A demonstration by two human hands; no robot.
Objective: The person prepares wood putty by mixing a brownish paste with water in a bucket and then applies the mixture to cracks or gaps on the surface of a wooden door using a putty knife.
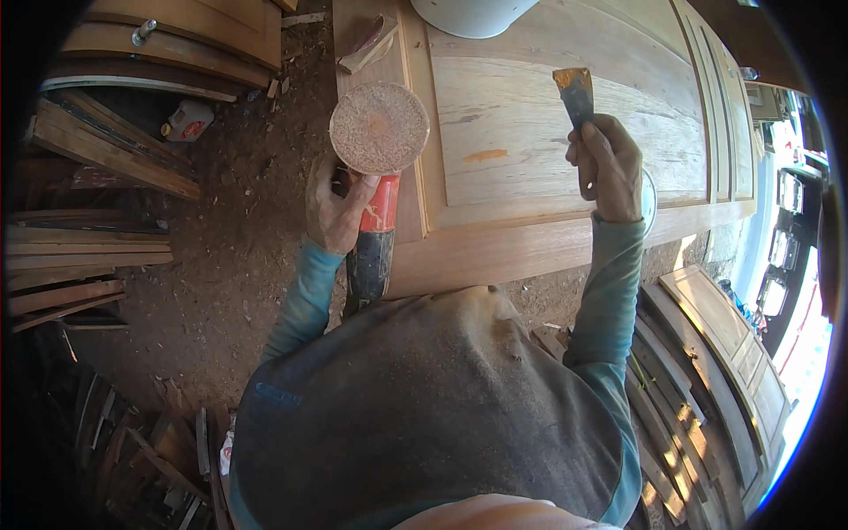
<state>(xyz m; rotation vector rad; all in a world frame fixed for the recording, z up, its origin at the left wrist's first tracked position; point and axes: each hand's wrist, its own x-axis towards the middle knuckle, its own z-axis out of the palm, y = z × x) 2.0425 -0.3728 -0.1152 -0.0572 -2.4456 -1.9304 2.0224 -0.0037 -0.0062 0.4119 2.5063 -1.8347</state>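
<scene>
Gripping the sander [375,190] in our left hand [336,208], disc up and clear of the door [548,132], our right hand [609,168] clamps the putty knife [576,93], blade over the panel.

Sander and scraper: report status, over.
Left hand gripping sander, disc face up, off the door. Right hand holding scraper above the panel. Bucket at far edge.

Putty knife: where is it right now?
In the head view, right of centre: the putty knife is held blade-up in the right hand, above the wooden door panel, right of the orange filler smear and the sander's disc.
</scene>
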